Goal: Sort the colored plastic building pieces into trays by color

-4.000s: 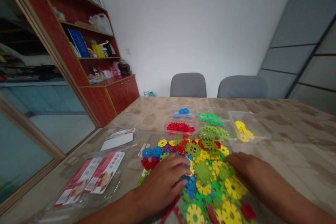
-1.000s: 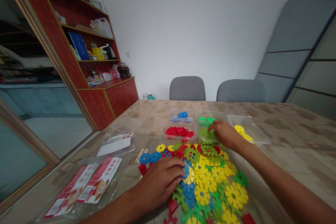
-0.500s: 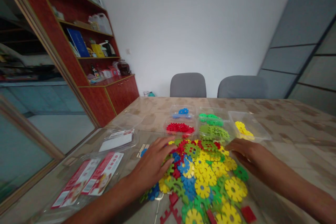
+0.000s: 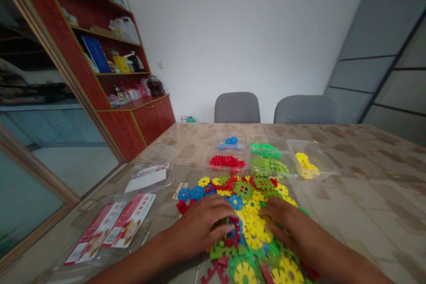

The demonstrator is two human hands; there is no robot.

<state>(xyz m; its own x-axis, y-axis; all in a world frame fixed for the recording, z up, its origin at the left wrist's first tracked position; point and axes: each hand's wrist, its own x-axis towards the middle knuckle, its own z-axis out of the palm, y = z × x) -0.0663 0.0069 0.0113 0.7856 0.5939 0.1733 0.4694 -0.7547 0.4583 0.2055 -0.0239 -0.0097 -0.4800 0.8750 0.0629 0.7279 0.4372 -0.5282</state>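
A spread pile of plastic interlocking pieces lies before me on the patterned table [image 4: 359, 195]. My left hand [image 4: 203, 222] reaches over the pile's left part, thumb and fingers apart and curved around red notched pieces [image 4: 235, 235]. My right hand [image 4: 288, 219] rests at the pile's right side, its fingertips against yellow flower-shaped discs [image 4: 255, 228], thumb apart from the fingers. No piece is clearly lifted in either hand. Blue discs [image 4: 197, 193] and a green square window piece [image 4: 244, 190] show beyond the hands. Both palms are hidden.
Behind the pile stand clear boxes holding red pieces [image 4: 227, 162], blue discs [image 4: 231, 140], light green pieces [image 4: 269, 166], green discs [image 4: 265, 150] and yellow discs [image 4: 306, 166]. Clear packaging with red-and-white labels [image 4: 129, 222] lies on the left. Grey chairs [image 4: 237, 107] stand across the table.
Both hands have moved inward over the pile, left hand rightward and right hand leftward. Blue discs and red pieces at the pile's left edge are uncovered. The view has shifted slightly.
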